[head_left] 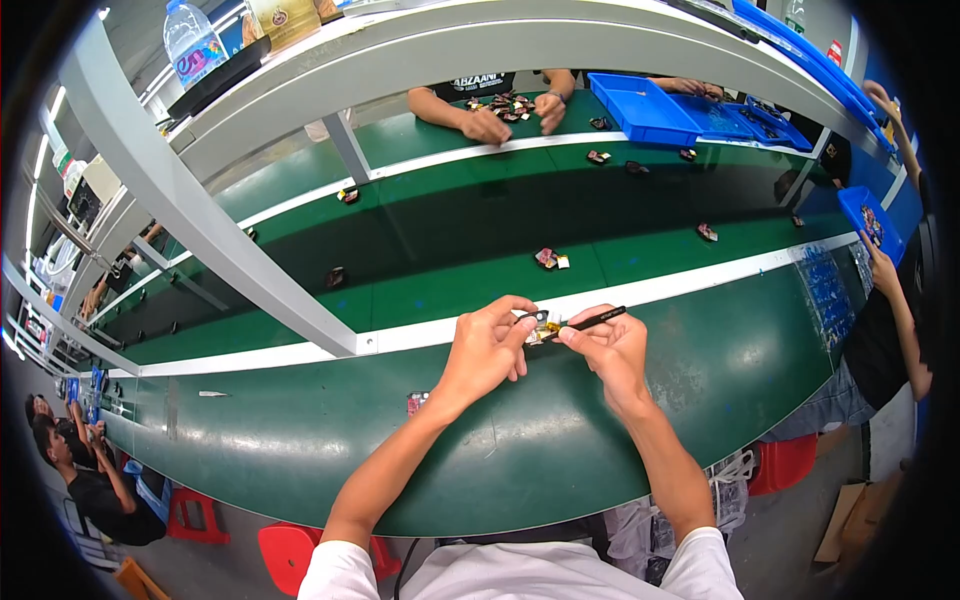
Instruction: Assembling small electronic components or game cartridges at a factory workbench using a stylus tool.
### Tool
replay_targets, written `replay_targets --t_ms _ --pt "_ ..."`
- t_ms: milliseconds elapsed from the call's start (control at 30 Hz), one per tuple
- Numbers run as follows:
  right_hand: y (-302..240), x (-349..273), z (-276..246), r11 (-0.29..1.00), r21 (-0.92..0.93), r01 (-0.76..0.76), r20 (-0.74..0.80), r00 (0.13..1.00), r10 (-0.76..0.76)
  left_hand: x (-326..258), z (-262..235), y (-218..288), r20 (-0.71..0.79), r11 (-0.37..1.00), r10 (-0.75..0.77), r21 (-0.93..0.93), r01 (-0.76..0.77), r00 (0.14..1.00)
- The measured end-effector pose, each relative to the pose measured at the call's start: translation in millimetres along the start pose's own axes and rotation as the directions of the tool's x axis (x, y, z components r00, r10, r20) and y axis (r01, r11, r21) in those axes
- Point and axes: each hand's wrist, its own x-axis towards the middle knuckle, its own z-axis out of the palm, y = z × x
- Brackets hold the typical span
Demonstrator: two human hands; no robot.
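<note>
Head view: left hand (487, 350) pinches small dark-and-gold part (540, 326); right hand (612, 348) grips black pen (596, 319).

Small part (537, 326) between hands, above workbench (520, 440)

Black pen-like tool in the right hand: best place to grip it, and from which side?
Probably the lower shaft, near the working tip. The black pen-like tool lies slanted, tip down-left against the small part pinched by the left hand, back end pointing up-right. The right hand grips it from below near the tip; coming from the right keeps the part visible.
</note>
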Motion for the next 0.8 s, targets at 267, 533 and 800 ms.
replay_targets --t_ms 267,533,800 --pt "18.3 0.5 -4.1 0.956 0.006 0.295 0.031 0.955 -0.295 5.3 -10.2 -3.5 0.146 0.971 -0.092 -0.204 0.121 0.985" --pt "20.9 -3.7 -1.4 0.898 -0.091 0.431 0.012 0.902 -0.432 4.6 -10.9 -1.8 0.156 0.964 -0.104 -0.225 0.138 0.982" --pt "21.6 -5.5 -0.6 0.873 -0.133 0.47 0.003 0.881 -0.473 3.0 -9.5 2.2 0.128 0.965 -0.08 -0.24 0.109 0.989"
